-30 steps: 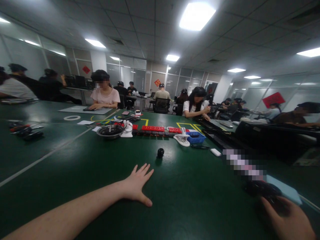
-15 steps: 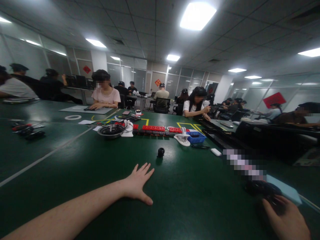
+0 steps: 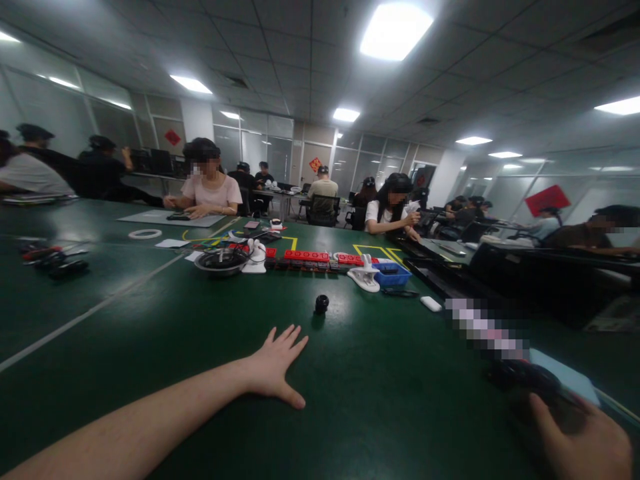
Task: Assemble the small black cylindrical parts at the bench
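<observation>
My left hand [image 3: 277,363] rests palm down on the green table, its fingers spread and nothing in them. Just beyond its fingertips stands a small, round, shiny black object [image 3: 322,305], not touched by the hand; its kind is unclear. At the lower right, my right hand [image 3: 585,433] is blurred, at the near end of a larger dark object [image 3: 523,379] whose kind I cannot make out. The thumb is stretched toward that object. The other fingers are smeared or hidden, so whether they grip it cannot be seen.
Across the table lie a metal bowl [image 3: 221,261] with black cables, red and black blocks [image 3: 307,257], a white clamp [image 3: 365,275], and a blue basket [image 3: 393,273]. A white case [image 3: 431,304] and a light-blue flat item [image 3: 563,373] lie right. Two co-workers sit opposite.
My right hand has shifted slightly right and down, while the dark object beside it hardly moved. My left hand stays still. The co-worker at the far left has moved their hands apart.
</observation>
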A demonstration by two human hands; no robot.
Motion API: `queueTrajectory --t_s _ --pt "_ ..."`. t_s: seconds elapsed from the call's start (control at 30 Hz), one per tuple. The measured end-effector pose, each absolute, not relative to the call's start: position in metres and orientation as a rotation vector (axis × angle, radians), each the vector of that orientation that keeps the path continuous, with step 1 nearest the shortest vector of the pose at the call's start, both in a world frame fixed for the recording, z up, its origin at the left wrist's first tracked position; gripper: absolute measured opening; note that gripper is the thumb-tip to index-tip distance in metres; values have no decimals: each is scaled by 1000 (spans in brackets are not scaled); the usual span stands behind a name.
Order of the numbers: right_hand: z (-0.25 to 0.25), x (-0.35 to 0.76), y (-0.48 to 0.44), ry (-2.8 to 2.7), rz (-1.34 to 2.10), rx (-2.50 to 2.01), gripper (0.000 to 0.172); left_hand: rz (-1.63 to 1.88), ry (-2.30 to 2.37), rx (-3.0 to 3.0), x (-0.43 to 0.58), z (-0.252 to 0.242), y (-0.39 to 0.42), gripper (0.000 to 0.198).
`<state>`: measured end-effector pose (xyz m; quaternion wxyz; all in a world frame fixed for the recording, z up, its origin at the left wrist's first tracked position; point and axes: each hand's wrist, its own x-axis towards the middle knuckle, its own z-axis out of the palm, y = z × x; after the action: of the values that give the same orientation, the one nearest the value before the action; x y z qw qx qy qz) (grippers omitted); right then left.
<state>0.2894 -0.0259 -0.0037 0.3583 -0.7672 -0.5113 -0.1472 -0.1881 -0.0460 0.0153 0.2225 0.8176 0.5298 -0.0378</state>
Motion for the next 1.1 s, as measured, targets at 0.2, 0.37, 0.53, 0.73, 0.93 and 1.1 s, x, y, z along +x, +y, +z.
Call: queueTrajectory --t_s 0.2,0.37,0.53,0.73,0.93,1.1 --pt "10 254 -35 -1304 -559 -1902 56 -73 1441 2264 -191 11 -44 111" --pt "38 191 -22 -1406 -525 -1578 54 -77 1454 2269 -190 12 -45 109" --pt "42 116 19 -1771 -351 -1159 39 -97 1476 2269 -187 16 -47 111" --pt "-3 27 64 -2198 -55 -1095 44 -66 1475 2279 -186 18 -48 112" --pt "-25 -27 87 -2303 38 -991 51 -73 1484 2295 -185 16 -45 111" --pt "-25 -31 95 -2324 117 -990 39 -41 1474 2305 -187 13 -45 111"
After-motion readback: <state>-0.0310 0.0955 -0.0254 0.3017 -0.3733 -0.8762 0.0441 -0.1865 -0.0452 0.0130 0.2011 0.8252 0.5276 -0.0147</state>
